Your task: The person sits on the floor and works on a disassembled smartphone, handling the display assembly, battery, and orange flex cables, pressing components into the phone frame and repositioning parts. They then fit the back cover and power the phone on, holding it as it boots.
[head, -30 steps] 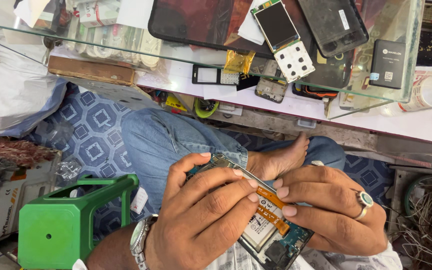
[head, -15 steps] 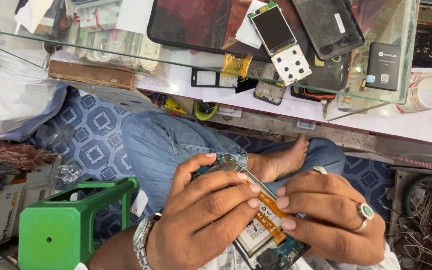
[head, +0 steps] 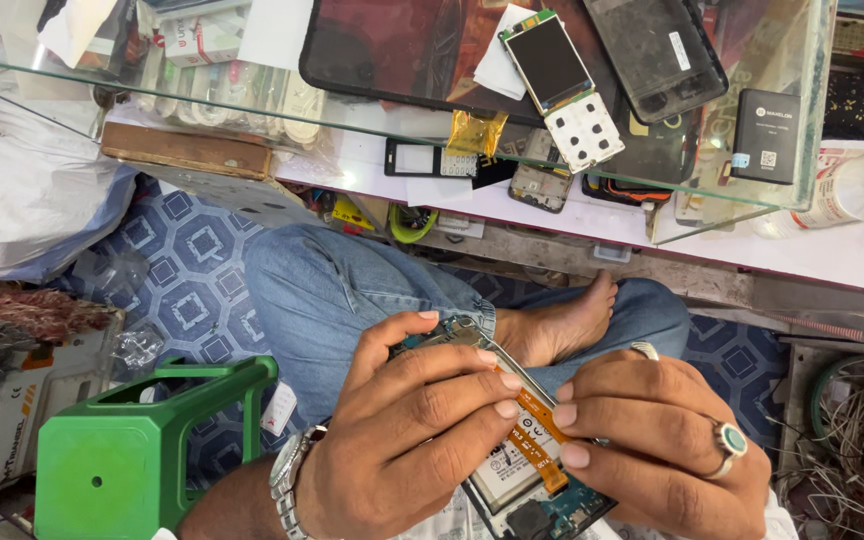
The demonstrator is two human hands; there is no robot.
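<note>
A green plastic stool (head: 122, 450) stands left of the opened phone (head: 527, 480), which lies low in the middle, over the person's lap. The left hand (head: 407, 440), wearing a metal wristwatch (head: 287, 480), curls over the phone's left side, fingers pressed together on it. An orange flex cable (head: 537, 440) runs down the phone. The right hand (head: 667, 445), wearing a green-stoned ring (head: 730, 440), grips the phone's right side, fingertips touching the cable. A glass worktop (head: 252, 95) above the phone carries phone parts.

Small dark phone screen (head: 550, 60) beside black labelled box (head: 764, 135) on glass
</note>
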